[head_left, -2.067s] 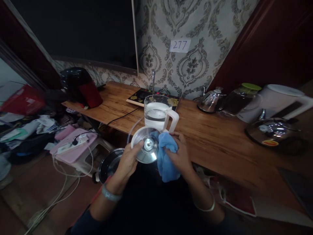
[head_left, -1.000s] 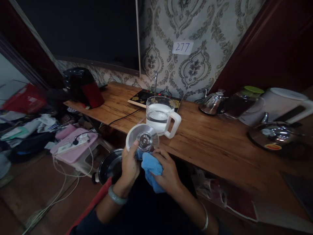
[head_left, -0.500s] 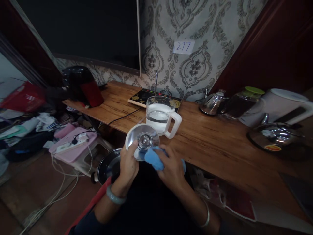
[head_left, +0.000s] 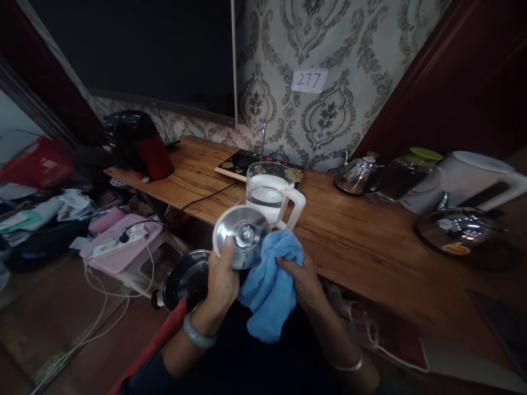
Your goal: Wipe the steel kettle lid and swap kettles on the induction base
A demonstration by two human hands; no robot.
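While the blue cloth [head_left: 269, 299] hangs crumpled, the pale-rimmed metal disc [head_left: 246, 236] shines.

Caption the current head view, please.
Left hand gripping a shiny round metal piece, right hand holding a blue cloth, near a clear jug.

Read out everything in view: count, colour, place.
Round metal piece: 1, silver, pale-rimmed, front centre
Cloth: 1, blue, front centre
Table: 1, brown, centre
Cooktop: 1, black and gold, table's back
Glass jug: 1, transparent, white-handled, before cooktop
Kettles: 2, silver, table's right
Green-lidded jug: 1, transparent, table's right
Pitcher: 1, white, table's right
Appliance: 1, black and red, table's left
Screen: 1, black, upper left
Paper: 1, white, upper centre
Stool: 1, pink, left
Power strip: 1, white, on stool
Pan: 1, black, right of stool
Container: 1, red, far left
Clutter: uncounted, mixed, left
Left hand: 1, holding metal piece
Right hand: 1, holding cloth
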